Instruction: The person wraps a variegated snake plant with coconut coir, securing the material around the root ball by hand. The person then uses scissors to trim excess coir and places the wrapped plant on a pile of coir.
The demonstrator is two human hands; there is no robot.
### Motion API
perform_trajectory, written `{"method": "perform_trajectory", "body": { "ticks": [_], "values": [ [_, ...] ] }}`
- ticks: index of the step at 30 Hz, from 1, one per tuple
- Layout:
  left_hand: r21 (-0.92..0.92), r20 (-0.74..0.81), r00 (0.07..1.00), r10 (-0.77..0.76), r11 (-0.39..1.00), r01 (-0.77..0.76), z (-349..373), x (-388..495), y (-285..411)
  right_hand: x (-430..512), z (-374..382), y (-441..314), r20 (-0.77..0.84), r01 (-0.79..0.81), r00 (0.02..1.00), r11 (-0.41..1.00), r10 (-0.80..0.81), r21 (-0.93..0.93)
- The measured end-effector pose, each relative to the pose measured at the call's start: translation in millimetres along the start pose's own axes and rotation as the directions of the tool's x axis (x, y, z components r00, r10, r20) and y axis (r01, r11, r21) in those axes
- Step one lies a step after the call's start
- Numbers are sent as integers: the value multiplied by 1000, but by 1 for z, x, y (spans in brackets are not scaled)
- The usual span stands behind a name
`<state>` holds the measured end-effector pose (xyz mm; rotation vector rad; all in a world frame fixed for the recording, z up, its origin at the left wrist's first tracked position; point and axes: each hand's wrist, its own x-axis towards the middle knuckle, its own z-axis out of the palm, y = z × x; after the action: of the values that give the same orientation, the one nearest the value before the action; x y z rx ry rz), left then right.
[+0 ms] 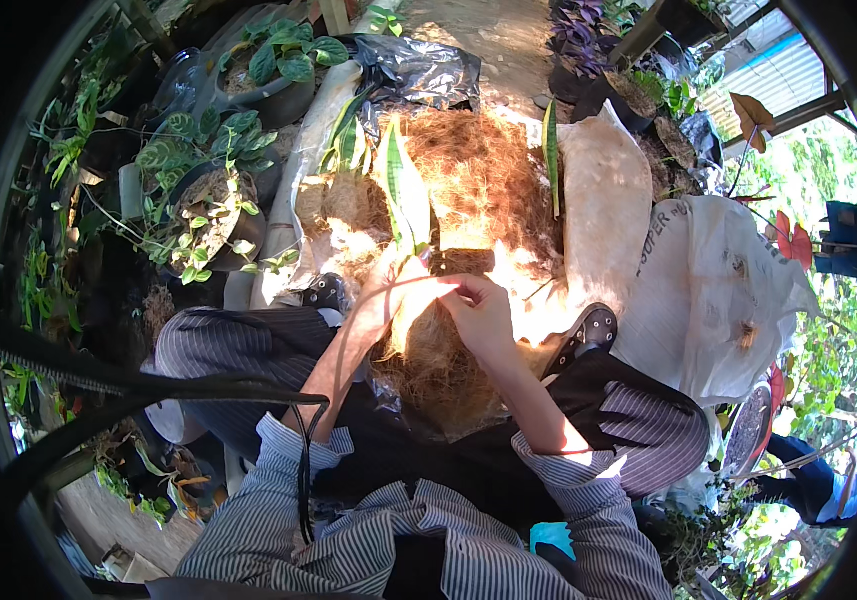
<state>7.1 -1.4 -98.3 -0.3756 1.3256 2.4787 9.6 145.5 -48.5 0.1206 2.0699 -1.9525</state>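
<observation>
My left hand [391, 289] is closed around the base of a variegated snake plant cutting [404, 191], whose leaf points away from me. My right hand [479, 311] meets it from the right, thumb and forefinger brought together. Glare at the fingertips hides whether anything thin is pinched there. Beneath both hands, between my knees, lies brown coconut fibre [436, 375]. A larger mat of the fibre [466, 165] spreads beyond them, partly in bright sun. Another snake plant [349, 142] rises from a fibre-wrapped ball [346, 199] at the left, and a single narrow leaf [550, 157] lies at the right.
Potted leafy plants [286, 52] and a trailing vine in a pot [210, 210] line the left. Black plastic sheeting [421, 71] lies at the far end. A pale sack [706, 300] bearing print stands by my right knee. A black cable [308, 450] hangs over my left arm.
</observation>
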Motion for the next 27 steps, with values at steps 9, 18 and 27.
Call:
{"method": "perform_trajectory", "body": {
  "ticks": [9,18,27],
  "values": [
    [-137,-347,938,8,989,-59,-22,13,-12,4,6,25,299,246,944,903,-141,-353],
    [115,-388,914,-116,978,172,2,-2,-8,-5,36,54,199,199,974,839,-112,-506],
    [915,-399,523,753,366,171,-102,86,23,21,28,76,211,-138,955,942,208,-306]
  ]
}}
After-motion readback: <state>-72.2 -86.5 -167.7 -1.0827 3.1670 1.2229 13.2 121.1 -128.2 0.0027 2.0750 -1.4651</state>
